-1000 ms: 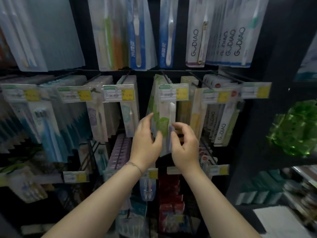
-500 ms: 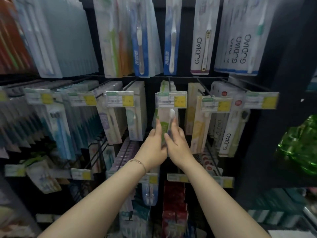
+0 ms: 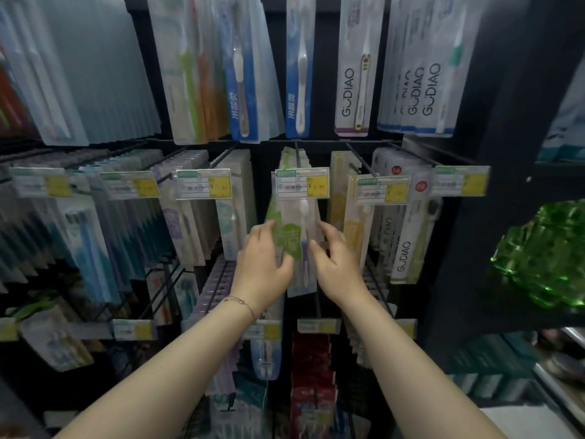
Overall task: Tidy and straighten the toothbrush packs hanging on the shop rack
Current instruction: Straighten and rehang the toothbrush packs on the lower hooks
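Left hand (image 3: 264, 264) and right hand (image 3: 338, 264) raised, fingers (image 3: 261, 231) curled, gripping.

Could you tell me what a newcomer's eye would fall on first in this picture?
At centre, the left hand and right hand grip a green-printed toothbrush pack from either side, under a price tag. At the right edge, a bright green translucent object stands out against the dark rack.

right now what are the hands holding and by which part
Both hold the green-labelled toothbrush pack: the left hand grips its left edge, the right hand its right edge, around mid-height.
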